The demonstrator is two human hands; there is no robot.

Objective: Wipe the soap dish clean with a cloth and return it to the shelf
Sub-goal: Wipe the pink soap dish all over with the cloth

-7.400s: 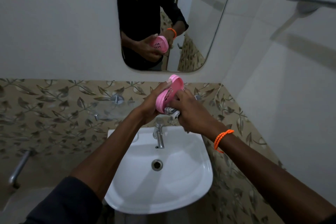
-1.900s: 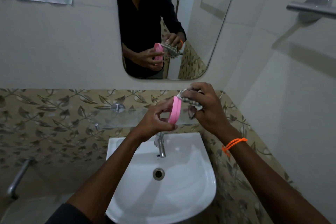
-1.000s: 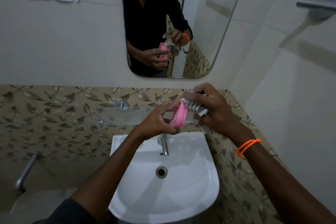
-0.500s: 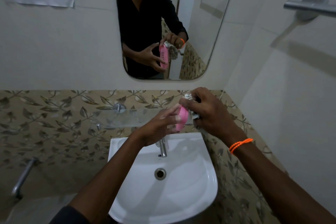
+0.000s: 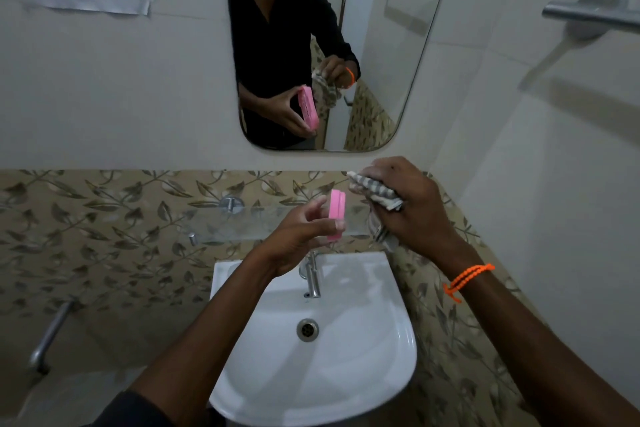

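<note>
Open room above the basin

Glass shelf [image 5: 277, 224] lies bare at 9 o'clock of the soap dish [image 5: 336, 217]; tap [image 5: 312, 276] stands at 6 o'clock.

You are working in dim, flat light with a grey-green cast. The towel bar [image 5: 595, 14] is throwing a soft, long shadow down and left across the wall, so light is arriving from the upper right. The basin [image 5: 374, 374] is catching a pale sheen along its right rim, and the glass shelf [image 5: 242, 224] is glinting faintly. The wide lens is bending the wall lines and the mirror [image 5: 398, 80] edges outward. Fine detail is looking soft and slightly smeared throughout.
</note>
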